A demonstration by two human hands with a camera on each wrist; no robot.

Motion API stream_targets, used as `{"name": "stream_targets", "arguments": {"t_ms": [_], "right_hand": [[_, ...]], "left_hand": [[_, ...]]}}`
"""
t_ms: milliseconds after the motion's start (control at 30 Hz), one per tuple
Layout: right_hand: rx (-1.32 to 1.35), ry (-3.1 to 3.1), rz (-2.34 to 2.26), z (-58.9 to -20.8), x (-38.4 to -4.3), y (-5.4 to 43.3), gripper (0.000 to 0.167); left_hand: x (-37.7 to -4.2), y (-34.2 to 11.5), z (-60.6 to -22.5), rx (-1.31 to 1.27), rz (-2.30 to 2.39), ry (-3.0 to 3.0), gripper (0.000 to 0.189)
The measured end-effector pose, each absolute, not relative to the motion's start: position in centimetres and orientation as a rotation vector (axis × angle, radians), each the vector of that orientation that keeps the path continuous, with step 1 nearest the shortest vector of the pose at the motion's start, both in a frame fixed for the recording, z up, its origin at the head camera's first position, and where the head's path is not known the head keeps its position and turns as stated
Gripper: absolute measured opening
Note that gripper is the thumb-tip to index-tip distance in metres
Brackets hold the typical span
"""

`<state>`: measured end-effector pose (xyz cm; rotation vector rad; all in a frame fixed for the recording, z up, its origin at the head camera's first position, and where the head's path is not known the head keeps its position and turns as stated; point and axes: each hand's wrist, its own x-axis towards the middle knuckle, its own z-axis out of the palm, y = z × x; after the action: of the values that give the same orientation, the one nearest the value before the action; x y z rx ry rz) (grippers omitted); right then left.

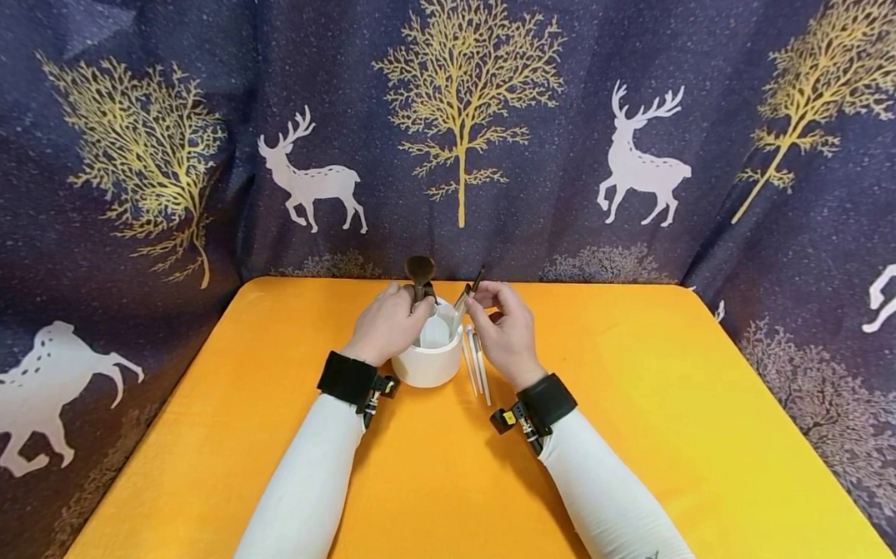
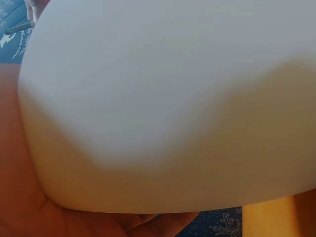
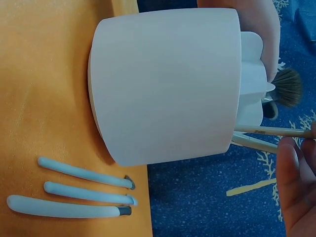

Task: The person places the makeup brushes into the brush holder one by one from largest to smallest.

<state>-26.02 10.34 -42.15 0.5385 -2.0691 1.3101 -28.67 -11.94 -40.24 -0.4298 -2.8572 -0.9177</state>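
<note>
A white round brush holder (image 1: 425, 369) stands on the table and has inner dividers. My left hand (image 1: 390, 322) grips its left side, fingers reaching round behind it; its wall (image 2: 148, 123) fills most of the left wrist view. A large makeup brush (image 1: 420, 270) with fluffy dark bristles sticks up out of it beside the left fingers. My right hand (image 1: 507, 329) pinches a slim makeup brush (image 3: 276, 131) near its upper end, the pale handle slanting into the holder. Another pale handle (image 3: 254, 142) leans close to it.
Three thin white makeup brushes (image 3: 64, 206) lie side by side on the orange table (image 1: 635, 438), just right of the holder. A dark blue curtain (image 1: 520, 201) with deer and trees hangs behind the table's far edge.
</note>
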Motion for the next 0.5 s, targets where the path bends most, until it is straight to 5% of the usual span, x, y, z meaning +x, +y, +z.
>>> {"name": "stream_targets", "arguments": {"t_ms": [500], "right_hand": [[0.562, -2.112, 1.271, -42.31, -26.2, 10.23, 0.023]], "left_hand": [[-28.69, -12.02, -40.36, -0.421, -0.925, -2.867, 0.05]]}}
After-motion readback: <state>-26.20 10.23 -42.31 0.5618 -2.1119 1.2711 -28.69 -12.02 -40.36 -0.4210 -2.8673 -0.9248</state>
